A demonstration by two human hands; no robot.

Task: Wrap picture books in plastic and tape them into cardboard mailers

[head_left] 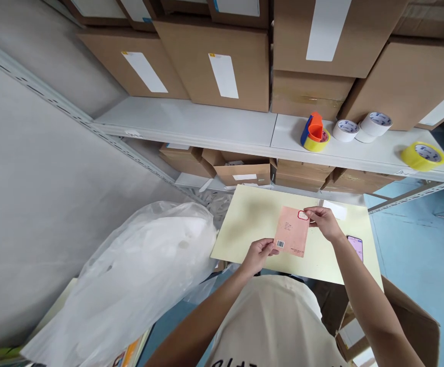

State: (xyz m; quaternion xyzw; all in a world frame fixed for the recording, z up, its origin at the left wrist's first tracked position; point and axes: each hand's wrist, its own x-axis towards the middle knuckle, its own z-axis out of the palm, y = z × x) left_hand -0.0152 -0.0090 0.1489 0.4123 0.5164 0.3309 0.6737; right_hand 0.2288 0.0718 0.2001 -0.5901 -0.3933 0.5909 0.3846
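Note:
A pink booklet (pixel 291 232) is held up above the pale yellow tabletop (pixel 258 214), its face toward me. It carries a barcode at the lower left, a few lines of small print and a red-edged label (pixel 303 215) at the upper right. My left hand (pixel 259 253) pinches its lower left corner. At the upper right corner, by the label, the fingers of my right hand (pixel 323 223) grip the edge. Behind that hand lies a white slip or card (pixel 334 209). A phone with a lit screen (pixel 355 247) rests near my right forearm.
A shelf (pixel 214 120) with cardboard boxes (pixel 222 66) spans the back. On it stand white tape rolls (pixel 346 130), a yellow roll (pixel 423 156) and a tape dispenser (pixel 315 133). A large white plastic bag (pixel 141 270) bulges at the left; an open carton (pixel 409 316) is at lower right.

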